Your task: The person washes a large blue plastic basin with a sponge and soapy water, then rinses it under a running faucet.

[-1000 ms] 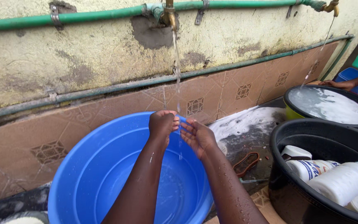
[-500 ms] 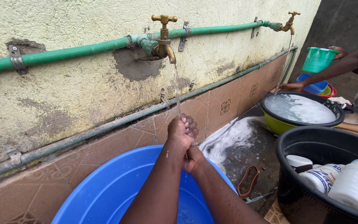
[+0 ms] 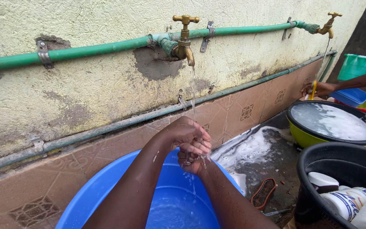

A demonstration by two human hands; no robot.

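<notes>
Hands pressed together under the water stream [image 3: 192, 91]: left hand [image 3: 188, 135] lies over the right hand [image 3: 193, 160], fingers curled, palms in contact, nothing held but water.

Counts:
- 2 brass taps on one green wall pipe [image 3: 98, 48]: near brass tap [image 3: 184, 42] straight above the hands, running; far brass tap [image 3: 328, 26] well off to the right of the hands, also running.
- 1 large round blue plastic basin [image 3: 106, 186] directly below the hands, shallow water in it.
- 1 black plastic tub [image 3: 344, 163] to the right of the hands, holding white plastic bottles [image 3: 344, 201]; exact bottle count unclear, cropped at the frame edge.
- 1 yellow-green bowl with black rim [image 3: 301, 136] beyond the tub, full of foamy water.
- 1 brown oval brush [image 3: 263, 194] on wet ground, low and right of the hands.
- Another person's hand [image 3: 318, 88] near the far tap, gripping something yellow; their other hand is at a green plastic bucket [image 3: 356, 66], above stacked blue, red and green bowls [image 3: 354, 97].

Delta vs half a second ago: the hands then stacked more upright, left fist on top in the stream; now they sit flatter, fingers spread over the right. View panned left, so the bucket now sits at the frame edge.
</notes>
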